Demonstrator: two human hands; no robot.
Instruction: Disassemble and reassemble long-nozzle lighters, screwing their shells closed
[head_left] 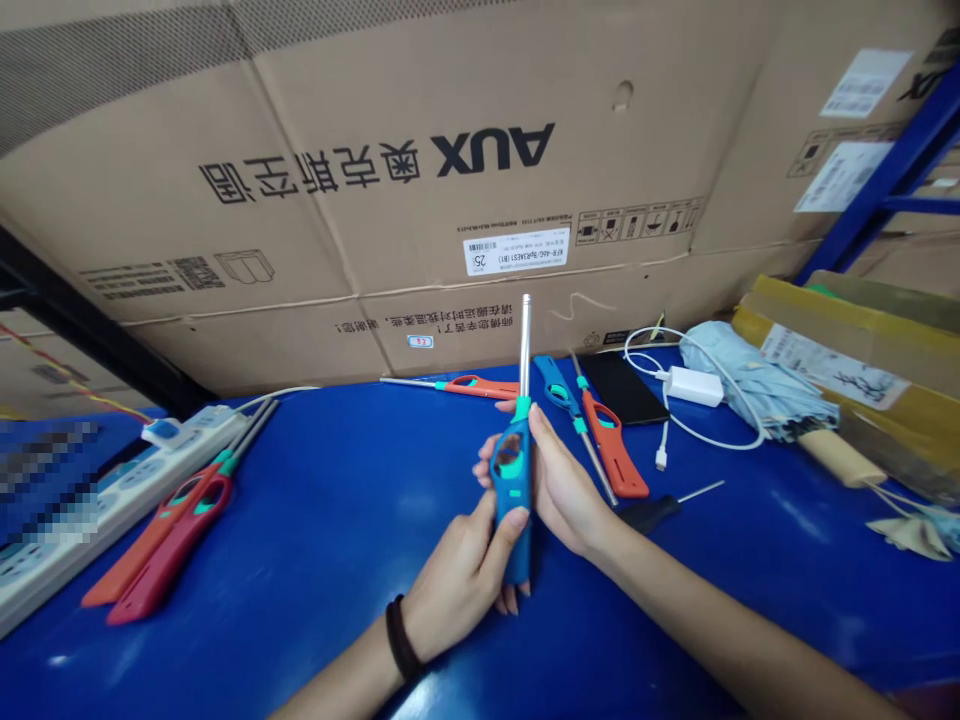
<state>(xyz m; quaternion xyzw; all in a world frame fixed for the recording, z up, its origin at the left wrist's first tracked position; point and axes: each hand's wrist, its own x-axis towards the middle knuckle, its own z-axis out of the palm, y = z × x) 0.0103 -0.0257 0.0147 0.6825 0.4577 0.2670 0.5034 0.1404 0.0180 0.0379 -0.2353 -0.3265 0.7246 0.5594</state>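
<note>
While five other lighters [609, 445] lie unheld, one seemingly assembled blue lighter [521, 472] is clasped by closed fingers of left hand [459, 555] and right hand [568, 482]

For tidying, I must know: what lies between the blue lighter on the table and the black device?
An orange lighter lies there, in the head view.

Our L hand [466, 560] grips low, thumb pressed on front, fingers curled behind; our R hand [564, 488] grips just above, thumb pointing up. Both forearms [712, 610] slant in fr. btm.
</note>
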